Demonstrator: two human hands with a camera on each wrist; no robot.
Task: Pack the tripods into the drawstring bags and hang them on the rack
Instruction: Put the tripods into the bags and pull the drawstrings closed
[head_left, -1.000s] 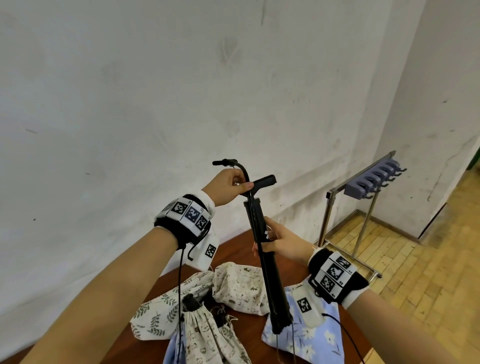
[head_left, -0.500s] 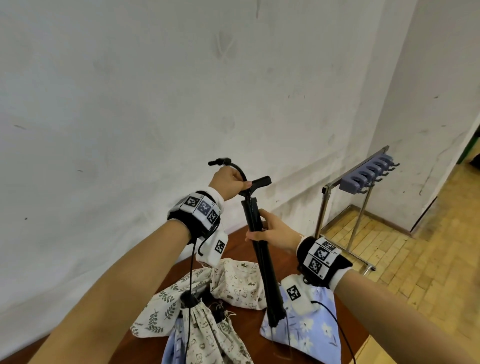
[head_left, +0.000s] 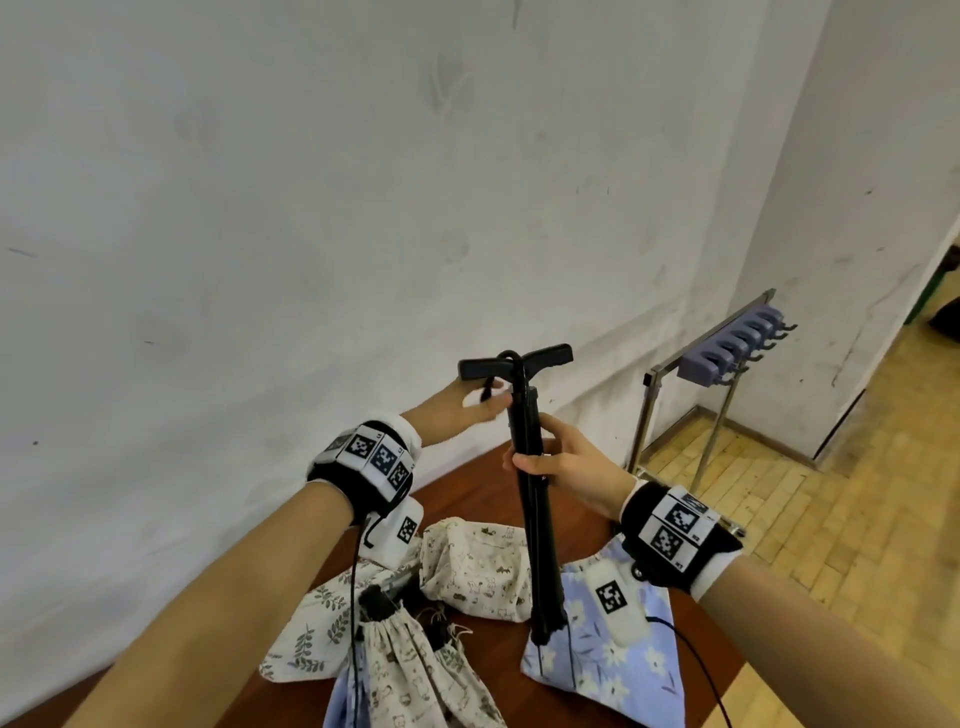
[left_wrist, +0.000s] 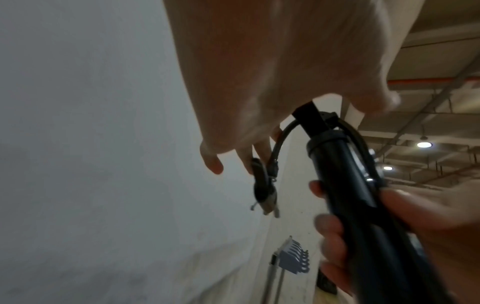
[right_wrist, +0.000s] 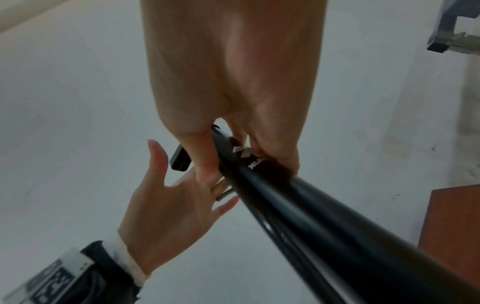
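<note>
A long black folded tripod (head_left: 535, 519) with a T-shaped head and a thin looped cable stands upright, its foot over a blue floral drawstring bag (head_left: 613, 670). My right hand (head_left: 561, 467) grips its shaft a little below the head; the same grip shows in the right wrist view (right_wrist: 233, 102). My left hand (head_left: 467, 410) is beside the head with straight, spread fingers that touch the hanging cable end (left_wrist: 262, 185). In the right wrist view the left hand (right_wrist: 176, 197) holds nothing. The hook rack (head_left: 727, 353) stands to the right, with nothing on its hooks.
On the brown table (head_left: 483, 483) lie a cream animal-print bag (head_left: 467, 566), a leaf-print bag (head_left: 306, 639) and a drawn-up bag (head_left: 415, 675) with something dark in its mouth. A white wall is close behind. Wooden floor lies to the right.
My left hand has let go of the tripod's head, opened and dropped beside it. The T-head now sits level and the cable end hangs down. My right hand keeps its grip.
</note>
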